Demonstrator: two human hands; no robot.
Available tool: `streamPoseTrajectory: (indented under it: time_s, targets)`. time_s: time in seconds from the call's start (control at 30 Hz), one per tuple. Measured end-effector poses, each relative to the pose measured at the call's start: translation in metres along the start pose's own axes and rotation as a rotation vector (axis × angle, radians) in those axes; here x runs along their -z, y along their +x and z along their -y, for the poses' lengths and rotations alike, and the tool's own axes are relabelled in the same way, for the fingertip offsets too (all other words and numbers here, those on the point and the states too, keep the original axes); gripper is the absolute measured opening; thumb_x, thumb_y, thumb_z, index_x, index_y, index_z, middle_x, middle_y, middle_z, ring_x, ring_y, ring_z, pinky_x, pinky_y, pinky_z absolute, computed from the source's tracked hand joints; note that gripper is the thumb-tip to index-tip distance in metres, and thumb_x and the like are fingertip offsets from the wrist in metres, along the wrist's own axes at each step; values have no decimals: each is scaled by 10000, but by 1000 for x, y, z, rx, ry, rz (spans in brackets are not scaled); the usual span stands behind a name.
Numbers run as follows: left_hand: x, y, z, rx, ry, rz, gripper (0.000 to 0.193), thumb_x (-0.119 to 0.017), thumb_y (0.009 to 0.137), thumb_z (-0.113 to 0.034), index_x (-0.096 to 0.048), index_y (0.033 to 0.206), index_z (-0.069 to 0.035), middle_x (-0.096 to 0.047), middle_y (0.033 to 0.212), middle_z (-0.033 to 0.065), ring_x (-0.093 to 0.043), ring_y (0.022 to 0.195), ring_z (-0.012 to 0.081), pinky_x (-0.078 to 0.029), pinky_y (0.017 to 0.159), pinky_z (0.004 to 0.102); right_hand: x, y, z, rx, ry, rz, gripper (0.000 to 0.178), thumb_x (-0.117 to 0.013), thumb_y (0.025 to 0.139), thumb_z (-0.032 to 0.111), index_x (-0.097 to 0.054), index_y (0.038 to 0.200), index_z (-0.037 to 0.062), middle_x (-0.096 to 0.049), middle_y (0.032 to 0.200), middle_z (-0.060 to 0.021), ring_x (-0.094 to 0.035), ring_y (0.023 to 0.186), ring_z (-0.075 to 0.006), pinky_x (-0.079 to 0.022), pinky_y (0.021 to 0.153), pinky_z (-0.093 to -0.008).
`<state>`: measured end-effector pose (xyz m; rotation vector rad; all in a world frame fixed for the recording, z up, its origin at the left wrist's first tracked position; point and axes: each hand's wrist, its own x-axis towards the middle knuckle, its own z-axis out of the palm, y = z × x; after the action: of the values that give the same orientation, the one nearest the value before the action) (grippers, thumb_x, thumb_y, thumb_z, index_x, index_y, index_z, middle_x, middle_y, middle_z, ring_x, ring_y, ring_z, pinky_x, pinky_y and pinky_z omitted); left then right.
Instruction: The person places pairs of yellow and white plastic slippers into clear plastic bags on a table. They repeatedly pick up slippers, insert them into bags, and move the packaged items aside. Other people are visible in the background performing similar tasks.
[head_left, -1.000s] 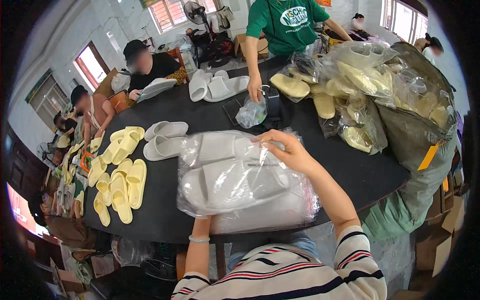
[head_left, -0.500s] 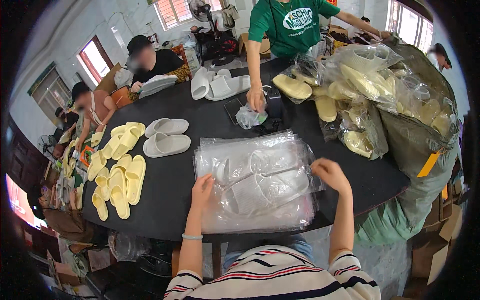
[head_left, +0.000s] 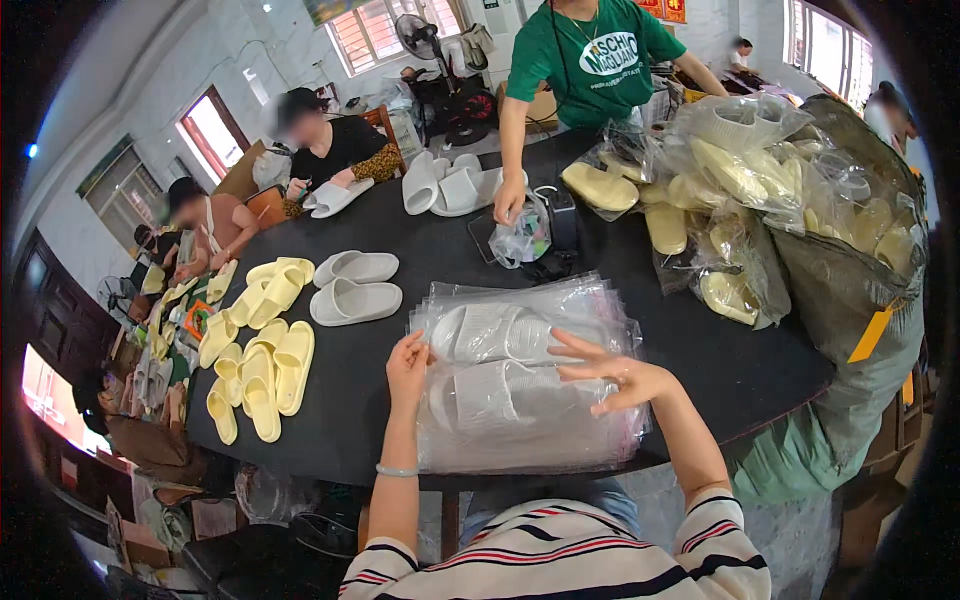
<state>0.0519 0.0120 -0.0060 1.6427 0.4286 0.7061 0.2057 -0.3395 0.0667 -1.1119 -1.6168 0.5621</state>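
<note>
A pair of light grey slippers lies inside a clear plastic bag, on top of a stack of similar flat bags. My left hand is at the bag's left edge, its fingers closed on the plastic. Over the right part of the bag, my right hand is open with fingers spread, beside the slippers' right ends. Whether its fingertips touch the film I cannot tell.
Yellow slippers and grey slippers lie left on the black table. Across it, a person's hand is by a small plastic bag. A large sack with bagged yellow slippers stands right.
My right hand has moved left from the bag's right edge to over it, fingers spreading. The slippers have shifted left inside the bag. My left hand stays at the left edge.
</note>
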Motion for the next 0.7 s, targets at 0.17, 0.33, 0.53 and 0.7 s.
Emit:
streamPoseTrajectory:
  time_s: [0.17,0.33,0.53,0.7]
  targets:
    - [19,2,23,-347,750,236,408,-596,915,-116,-539,1303,-2,-579,1278,179,-590,1097,281,-456,960,373,2,-12,-48,-332,-154,39,608,-694,850,207,-479,1408,95,-372,1503,-183,-385,1367,-340,-319,1117,-419]
    - [-2,-25,33,-273,855,343,469,-470,988,-245,-442,1402,-27,-416,1468,194,-404,1360,321,-298,1123,447,-34,23,-64,-259,-724,4,529,-643,867,214,-505,1347,39,-444,1425,-226,-426,1317,-382,-346,1105,-436]
    - [-15,-37,27,-206,966,333,535,-392,1018,-299,-339,1469,-17,-365,1506,186,-326,1410,303,-205,1161,465,-47,58,-124,-367,-886,121,456,-631,874,332,-580,1234,58,-512,1369,-198,-441,1306,-360,-331,1095,-455]
    - [-8,-36,34,-126,984,318,561,-342,1025,-323,-319,1469,20,-386,1499,170,-312,1419,298,-164,1175,463,-49,57,-119,-377,-851,75,421,-625,864,381,-635,1144,67,-567,1314,-171,-464,1286,-339,-347,1063,-465]
